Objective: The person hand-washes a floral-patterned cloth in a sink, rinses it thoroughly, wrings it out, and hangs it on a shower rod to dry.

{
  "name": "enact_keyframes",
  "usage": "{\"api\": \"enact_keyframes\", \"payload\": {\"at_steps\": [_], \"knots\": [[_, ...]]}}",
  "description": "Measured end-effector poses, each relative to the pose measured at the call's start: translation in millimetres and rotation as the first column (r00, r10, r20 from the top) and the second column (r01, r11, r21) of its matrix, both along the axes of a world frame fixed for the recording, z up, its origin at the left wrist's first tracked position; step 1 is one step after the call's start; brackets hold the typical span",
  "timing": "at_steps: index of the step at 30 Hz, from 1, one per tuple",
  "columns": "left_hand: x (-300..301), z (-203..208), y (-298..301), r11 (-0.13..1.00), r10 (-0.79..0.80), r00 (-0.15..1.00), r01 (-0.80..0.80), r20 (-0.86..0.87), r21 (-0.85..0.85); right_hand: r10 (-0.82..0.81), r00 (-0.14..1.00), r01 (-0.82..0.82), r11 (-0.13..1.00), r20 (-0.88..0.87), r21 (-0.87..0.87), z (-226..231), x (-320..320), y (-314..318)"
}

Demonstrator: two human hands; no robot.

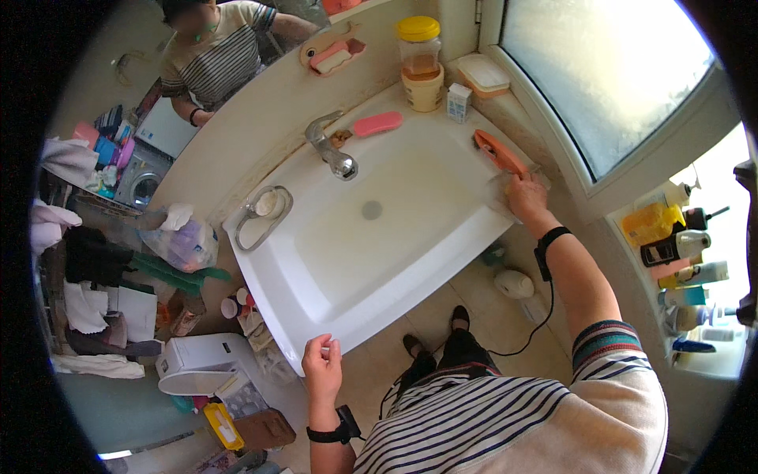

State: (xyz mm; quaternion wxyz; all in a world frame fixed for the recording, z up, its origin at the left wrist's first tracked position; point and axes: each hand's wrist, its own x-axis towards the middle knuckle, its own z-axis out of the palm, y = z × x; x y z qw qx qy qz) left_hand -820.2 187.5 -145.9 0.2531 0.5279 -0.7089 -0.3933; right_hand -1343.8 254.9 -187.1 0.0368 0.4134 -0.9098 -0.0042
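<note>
A white washbasin (347,308) spreads in front of me, its inside pale yellowish around a dark round drain (371,209). On its right ledge lies an orange-handled brush (499,154). My right hand (527,199) is at the brush's near end, fingers closed beside crumpled clear plastic (499,188); what exactly they grip is hidden. My left hand (322,367) hovers by the basin's front left corner, fingers loosely extended and holding nothing. A chrome faucet (332,150) stands at the back rim, with a pink oblong case (377,124) beside it.
At the left rim sits a grey-edged soap dish (264,219). Behind the basin stand a yellow-lidded jar (418,47) and a small white box (458,103). A window frame (553,126) and shelf bottles (671,249) flank the right. A cable (545,316) hangs from my right wrist.
</note>
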Motion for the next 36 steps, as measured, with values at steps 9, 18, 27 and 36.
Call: {"api": "enact_keyframes", "payload": {"at_steps": [9,18,27,36], "knots": [[14,-18,-28,1.0,-0.014,0.999,0.014,-0.047,-0.013,0.027,0.999,-0.037,0.967,0.043,0.252,9,15,-28],[45,-14,-44,0.999,-0.029,0.998,0.027,-0.048,-0.046,-0.205,0.926,0.304,0.903,0.317,-0.305,37,40,-1],[33,-21,-27,0.995,0.095,0.994,-0.092,-0.058,0.043,0.24,-0.251,0.299,0.941,0.938,-0.16,46,190,-131],[53,-39,3,0.943,0.309,0.95,-0.313,0.049,0.111,0.439,-0.195,0.282,0.881,0.877,-0.379,92,180,-204]]}}
